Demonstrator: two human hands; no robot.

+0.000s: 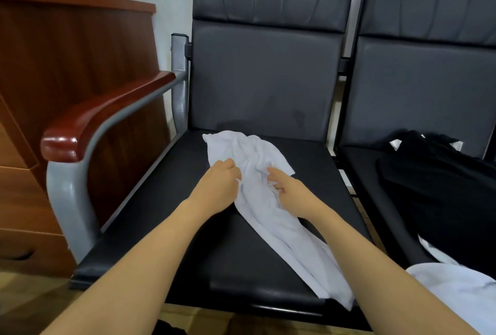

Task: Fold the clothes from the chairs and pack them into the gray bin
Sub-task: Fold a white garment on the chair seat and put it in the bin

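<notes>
A: White cotton, thin and soft, is what the white garment (271, 200) seems made of. It is laid in a long crumpled strip on the seat of the left chair (166, 216), running from near the backrest down to the front edge.

B: How should this step be done well?

A: It is judged that the cloth is being opened and smoothed before any fold. The bunched middle should be drawn apart sideways, and the wrinkles pressed flat on the seat, so that the edges can be matched later. If it is pulled too hard, the lower end may slide off the front edge.

B: And the hands?

A: Both forearms are stretched forward from below. The left hand (217, 181) is placed on the left edge of the cloth, its fingers (230, 167) curled and pinching a fold. The right hand (288, 187) is held palm-down, and its fingers also are closed on the bunched fabric.

B: What else is waiting?

A: A black garment (434, 187) is left on the next chair (418, 87). The gray bin is not seen.
</notes>
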